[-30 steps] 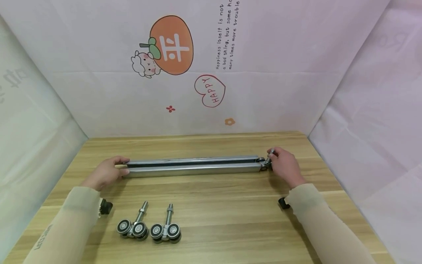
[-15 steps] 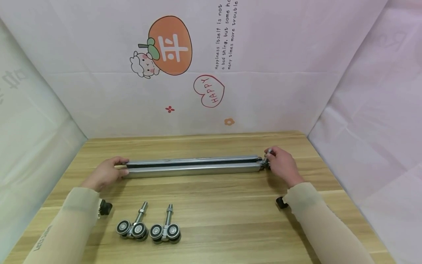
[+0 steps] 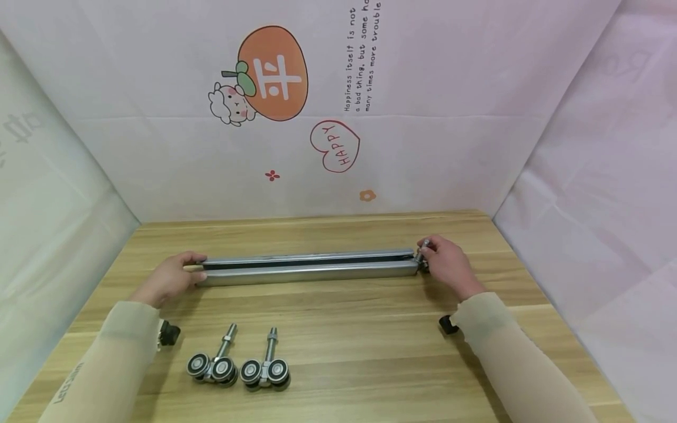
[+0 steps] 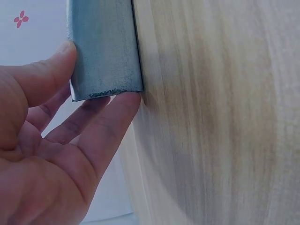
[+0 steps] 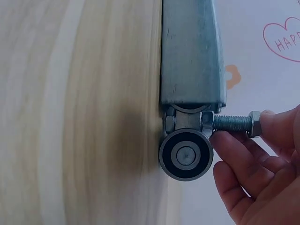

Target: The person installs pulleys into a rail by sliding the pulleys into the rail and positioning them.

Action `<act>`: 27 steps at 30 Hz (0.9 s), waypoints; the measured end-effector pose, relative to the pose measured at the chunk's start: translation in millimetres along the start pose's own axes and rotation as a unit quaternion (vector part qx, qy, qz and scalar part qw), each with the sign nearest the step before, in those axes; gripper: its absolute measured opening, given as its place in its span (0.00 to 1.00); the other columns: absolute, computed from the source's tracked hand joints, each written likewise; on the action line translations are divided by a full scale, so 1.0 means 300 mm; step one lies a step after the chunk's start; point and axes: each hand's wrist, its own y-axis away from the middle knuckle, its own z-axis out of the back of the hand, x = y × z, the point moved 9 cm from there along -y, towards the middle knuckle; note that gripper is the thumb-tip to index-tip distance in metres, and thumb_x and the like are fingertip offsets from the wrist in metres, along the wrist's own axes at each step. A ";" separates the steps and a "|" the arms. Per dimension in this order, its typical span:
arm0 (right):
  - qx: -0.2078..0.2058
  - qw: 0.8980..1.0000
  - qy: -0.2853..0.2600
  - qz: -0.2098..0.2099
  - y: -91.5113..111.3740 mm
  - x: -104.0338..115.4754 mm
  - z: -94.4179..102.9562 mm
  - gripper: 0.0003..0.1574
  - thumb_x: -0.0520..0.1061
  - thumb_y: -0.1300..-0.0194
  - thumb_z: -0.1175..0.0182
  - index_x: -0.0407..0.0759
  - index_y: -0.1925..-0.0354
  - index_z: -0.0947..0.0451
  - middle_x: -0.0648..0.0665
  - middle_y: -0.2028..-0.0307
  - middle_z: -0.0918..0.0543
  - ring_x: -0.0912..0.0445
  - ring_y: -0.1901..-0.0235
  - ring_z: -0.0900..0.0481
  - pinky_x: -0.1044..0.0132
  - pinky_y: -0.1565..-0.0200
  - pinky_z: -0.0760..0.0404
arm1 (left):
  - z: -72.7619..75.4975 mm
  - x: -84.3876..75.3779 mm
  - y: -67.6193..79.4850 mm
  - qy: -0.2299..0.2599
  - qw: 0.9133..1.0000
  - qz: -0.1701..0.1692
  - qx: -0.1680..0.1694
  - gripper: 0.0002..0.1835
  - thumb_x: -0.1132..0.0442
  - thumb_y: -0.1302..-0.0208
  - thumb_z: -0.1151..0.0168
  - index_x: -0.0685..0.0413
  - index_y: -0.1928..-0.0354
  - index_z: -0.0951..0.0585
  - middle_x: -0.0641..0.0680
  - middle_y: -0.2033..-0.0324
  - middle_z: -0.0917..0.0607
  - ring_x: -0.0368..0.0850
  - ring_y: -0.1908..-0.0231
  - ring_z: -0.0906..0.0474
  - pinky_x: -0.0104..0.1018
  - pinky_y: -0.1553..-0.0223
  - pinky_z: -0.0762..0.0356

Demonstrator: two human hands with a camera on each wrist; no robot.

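Note:
A long steel C-shaped track [image 3: 309, 271] lies across the table with its slot facing up. My left hand [image 3: 170, 276] holds its left end; in the left wrist view the thumb [image 4: 63, 58] is on the slot edge and fingertips press the end. My right hand [image 3: 449, 263] pinches the threaded bolt [image 5: 233, 123] of a roller trolley at the right end. One wheel [image 5: 186, 154] of that trolley shows outside the track, while the front wheels are mostly hidden inside its mouth. The bolt points up from the table.
Two more roller trolleys, a left one [image 3: 213, 367] and a right one [image 3: 265, 369], lie at the front left of the wooden table [image 3: 370, 352], bolts pointing away. A printed white cloth [image 3: 423, 147] stands behind the table, with cloth at both sides too.
My right hand has moved left with the trolley, whose front wheels have passed from the track's mouth into it. The left hand and the track have stayed put.

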 end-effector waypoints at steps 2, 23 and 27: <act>0.002 1.000 -0.002 0.002 0.000 0.009 -0.006 0.19 0.48 0.20 0.55 0.40 0.41 0.25 0.39 0.51 0.20 0.44 0.55 0.25 0.48 0.54 0.28 | 0.000 0.000 -0.003 -0.001 1.000 0.000 -0.001 0.30 0.62 0.27 0.40 0.64 0.29 0.36 0.72 0.35 0.34 0.56 0.55 0.24 0.45 0.57 0.26; 0.000 0.999 0.026 0.032 -0.004 0.061 -0.011 0.17 0.44 0.22 0.50 0.37 0.44 0.22 0.39 0.55 0.18 0.46 0.59 0.24 0.52 0.58 0.26 | -0.002 -0.002 -0.007 0.003 1.000 -0.008 -0.003 0.29 0.63 0.28 0.40 0.66 0.30 0.35 0.73 0.36 0.34 0.55 0.57 0.24 0.44 0.59 0.24; 0.006 0.999 0.028 0.033 -0.001 0.065 -0.013 0.17 0.44 0.22 0.50 0.37 0.44 0.23 0.38 0.54 0.18 0.45 0.58 0.24 0.51 0.57 0.26 | 0.001 -0.007 -0.003 0.006 1.000 -0.009 -0.005 0.29 0.64 0.29 0.40 0.66 0.30 0.35 0.73 0.36 0.33 0.55 0.56 0.24 0.44 0.58 0.23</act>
